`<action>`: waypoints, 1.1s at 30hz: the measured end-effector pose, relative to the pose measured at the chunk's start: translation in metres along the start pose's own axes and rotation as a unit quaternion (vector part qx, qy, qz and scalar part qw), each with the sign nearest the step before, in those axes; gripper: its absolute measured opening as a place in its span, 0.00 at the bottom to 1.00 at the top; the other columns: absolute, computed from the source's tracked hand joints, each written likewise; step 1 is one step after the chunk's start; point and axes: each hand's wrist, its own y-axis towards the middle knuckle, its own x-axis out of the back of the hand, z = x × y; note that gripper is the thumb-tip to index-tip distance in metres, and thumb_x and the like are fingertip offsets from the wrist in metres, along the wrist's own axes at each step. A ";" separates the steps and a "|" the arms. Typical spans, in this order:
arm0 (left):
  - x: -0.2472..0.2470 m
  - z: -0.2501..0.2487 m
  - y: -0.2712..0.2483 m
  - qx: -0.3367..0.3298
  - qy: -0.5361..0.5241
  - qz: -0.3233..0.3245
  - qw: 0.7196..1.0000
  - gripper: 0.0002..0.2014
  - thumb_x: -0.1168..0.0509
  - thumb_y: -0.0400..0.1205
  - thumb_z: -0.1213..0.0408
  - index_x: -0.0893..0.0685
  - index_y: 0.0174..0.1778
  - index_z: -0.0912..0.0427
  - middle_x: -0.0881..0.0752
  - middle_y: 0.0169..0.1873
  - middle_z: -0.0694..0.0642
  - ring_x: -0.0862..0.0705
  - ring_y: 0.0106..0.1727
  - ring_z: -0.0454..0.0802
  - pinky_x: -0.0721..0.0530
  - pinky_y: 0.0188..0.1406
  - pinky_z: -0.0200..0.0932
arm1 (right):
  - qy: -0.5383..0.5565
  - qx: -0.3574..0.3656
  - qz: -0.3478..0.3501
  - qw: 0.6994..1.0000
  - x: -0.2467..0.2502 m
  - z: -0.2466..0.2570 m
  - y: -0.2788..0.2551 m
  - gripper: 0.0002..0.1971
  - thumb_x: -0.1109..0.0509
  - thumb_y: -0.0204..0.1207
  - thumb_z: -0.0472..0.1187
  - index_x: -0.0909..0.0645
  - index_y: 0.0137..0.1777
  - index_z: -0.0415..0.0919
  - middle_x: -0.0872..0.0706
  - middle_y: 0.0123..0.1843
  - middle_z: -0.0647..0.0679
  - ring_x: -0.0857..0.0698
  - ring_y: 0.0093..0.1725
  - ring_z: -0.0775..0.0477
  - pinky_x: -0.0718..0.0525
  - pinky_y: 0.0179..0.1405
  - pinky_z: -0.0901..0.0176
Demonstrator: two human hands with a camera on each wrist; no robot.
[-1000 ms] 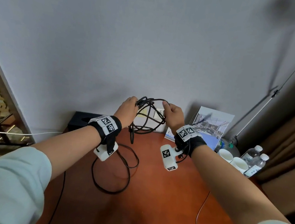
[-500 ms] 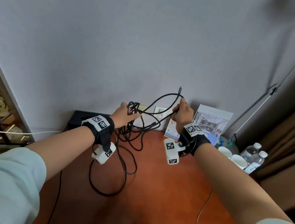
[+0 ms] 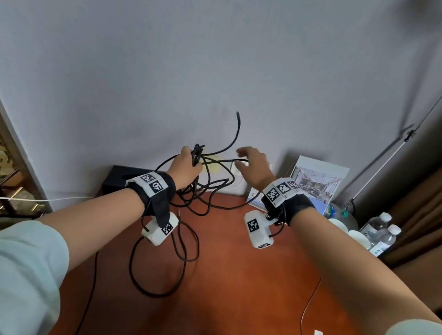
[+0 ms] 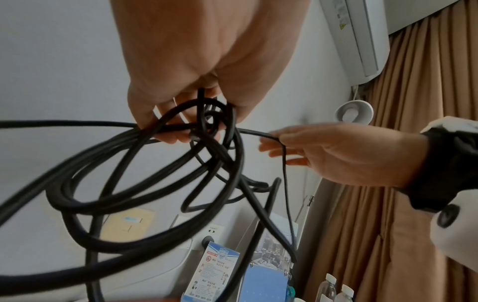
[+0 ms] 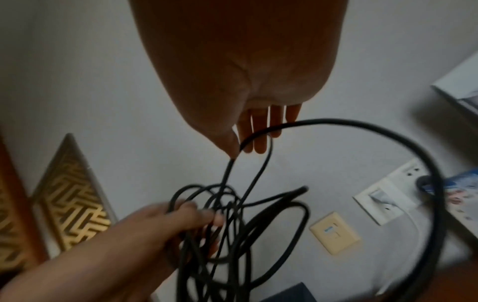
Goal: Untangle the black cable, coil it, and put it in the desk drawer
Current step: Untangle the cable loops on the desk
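Gripping a knot of loops above the back edge of the desk, the left hand [image 3: 187, 168] has its fingers curled round several crossing strands of the thin, round, matt black cable [image 3: 199, 192]. In the left wrist view the strands bunch and cross one another just under the curled fingers [image 4: 168, 114], then fan out into wide uneven loops, still plainly tangled. One free end of the cable rises from the bundle and curves up against the pale grey wall [image 3: 224, 60], its small plug tip pointing upward. More of the cable drops from the bundle to the reddish-brown wooden desk top [image 3: 232, 275], where a long slack loop lies flat below the left wrist. The right hand [image 3: 255, 165] is just beside the bundle, its fingers spread and fairly straight; in the right wrist view a single strand arcs across in front of the fingertips [image 5: 261, 143], and I cannot tell whether the thumb and a finger pinch it or merely touch it. The two hands are near each other but not touching. At the back right of the desk stand a printed card with a photo of a room [image 3: 317, 183], white cups [image 3: 339, 225] and clear plastic water bottles [image 3: 380, 229].
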 end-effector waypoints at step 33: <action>0.006 0.009 0.007 -0.046 0.054 -0.034 0.997 0.05 0.44 0.84 0.69 0.35 0.47 0.64 0.24 0.38 0.62 0.25 0.37 0.58 0.31 0.34 0.46 | 0.199 -0.105 0.025 0.974 -0.024 0.002 0.035 0.19 0.34 0.81 0.43 0.24 0.71 0.40 0.19 0.65 0.48 0.21 0.65 0.47 0.26 0.71 0.52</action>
